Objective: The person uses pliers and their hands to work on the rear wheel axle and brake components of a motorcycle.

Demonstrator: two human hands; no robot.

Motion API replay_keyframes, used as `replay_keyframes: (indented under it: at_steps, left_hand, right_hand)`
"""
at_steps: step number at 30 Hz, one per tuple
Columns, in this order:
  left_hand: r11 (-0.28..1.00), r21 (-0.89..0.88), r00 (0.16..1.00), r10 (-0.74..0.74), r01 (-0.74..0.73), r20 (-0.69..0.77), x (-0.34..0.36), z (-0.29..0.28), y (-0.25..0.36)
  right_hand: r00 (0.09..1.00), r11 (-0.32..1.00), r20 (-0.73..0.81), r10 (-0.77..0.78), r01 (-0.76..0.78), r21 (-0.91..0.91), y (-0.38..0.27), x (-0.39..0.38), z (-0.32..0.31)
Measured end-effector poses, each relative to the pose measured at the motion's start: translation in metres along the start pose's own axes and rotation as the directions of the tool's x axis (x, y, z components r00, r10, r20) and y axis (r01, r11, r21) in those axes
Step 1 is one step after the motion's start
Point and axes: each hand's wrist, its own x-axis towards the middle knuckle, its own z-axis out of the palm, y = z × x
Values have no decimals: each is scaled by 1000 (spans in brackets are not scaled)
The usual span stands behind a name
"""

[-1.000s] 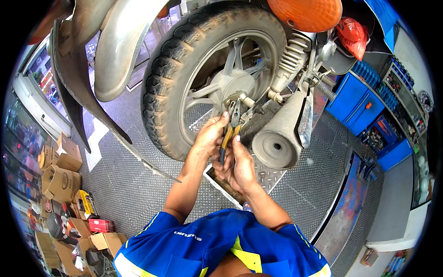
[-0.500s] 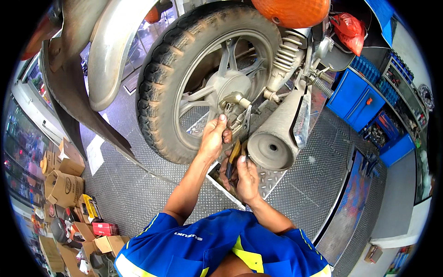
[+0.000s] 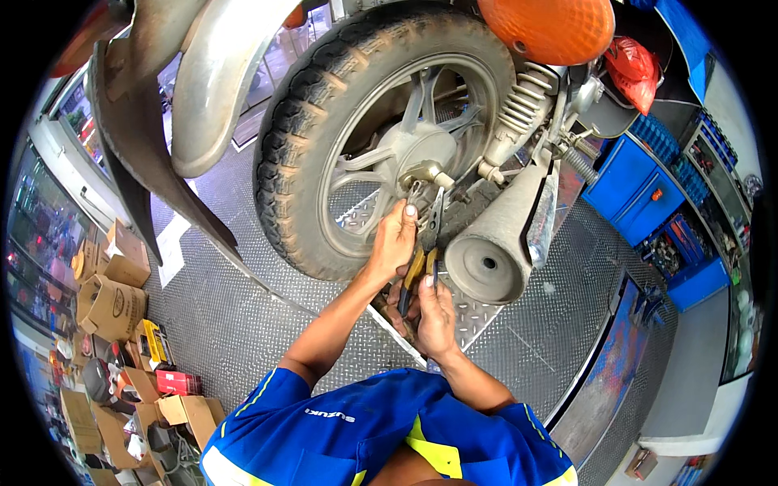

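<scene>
Gripping pliers (image 3: 414, 271), right hand (image 3: 438, 319) sits lower than 1 second ago.

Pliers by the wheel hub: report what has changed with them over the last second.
The pliers have moved right and down relative to the axle end: their jaws, earlier left of it and close to the left hand, now sit just below it. The right hand still grips them. The left hand stays by the hub; wheel and muffler are unchanged.
</scene>
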Motion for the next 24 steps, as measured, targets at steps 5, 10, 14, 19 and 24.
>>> replay_keyframes:
  at_steps: [5, 10, 14, 19, 24]
  left_hand:
    - [995, -83, 998, 62, -63, -19, 0, 2, -6]
    - [889, -398, 972, -185, 229, 146, 0, -2, 2]
    - [673, -586, 893, -344, 451, 291, 5, -10, 5]
    - [603, -620, 865, -353, 502, 357, 10, -17, 6]
    - [591, -633, 865, -368, 500, 340, 11, -16, 10]
  right_hand:
    - [999, 1000, 40, -10, 11, -17, -2, 2, 4]
    - [1000, 998, -3, -5, 5, -56, -9, 0, -1]
    - [1000, 999, -23, -14, 13, -44, -5, 0, -8]
    - [1000, 999, -11, -12, 12, -53, -5, 1, -7]
    - [1000, 999, 5, 0, 0, -40, -2, 3, -8]
